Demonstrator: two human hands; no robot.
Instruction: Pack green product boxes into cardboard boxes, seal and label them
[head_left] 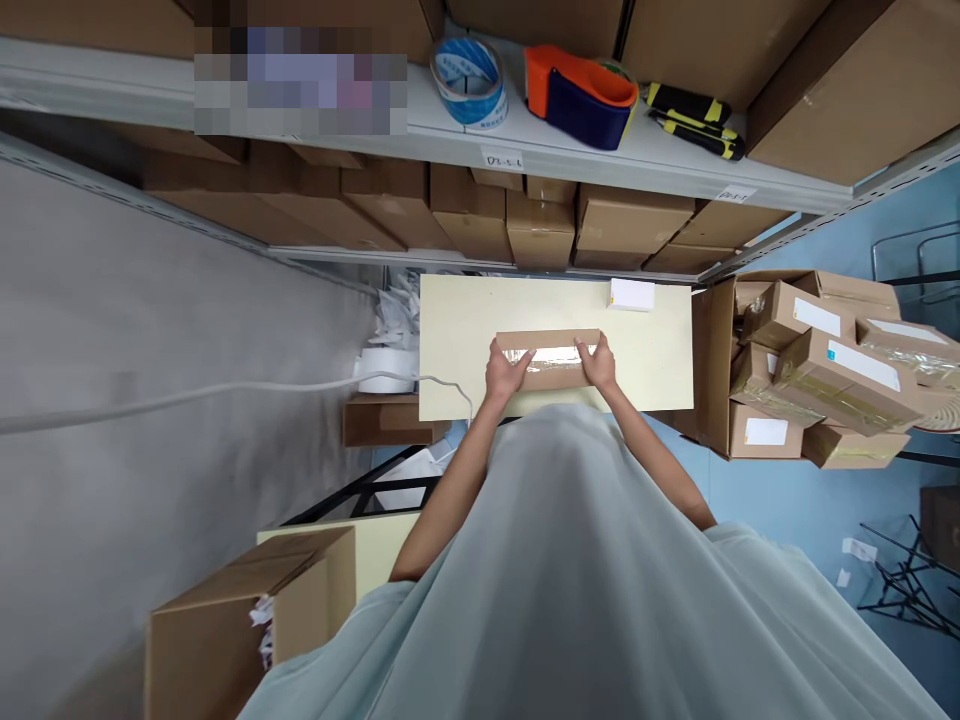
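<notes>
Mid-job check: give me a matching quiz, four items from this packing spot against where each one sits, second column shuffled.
Things:
1. taped carton
2. tape dispenser
3. small white box
4. white roll

Places:
A. at the far edge of the table
B. on the shelf, right of the blue tape roll
C. just left of the table
D. held between the left hand and the right hand

Pairs: 1-D, 2-B, 3-A, 4-C

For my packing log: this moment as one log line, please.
left hand: on box, left end | right hand: on box, right end | box: taped, flat on table | white carton: on table, apart
</notes>
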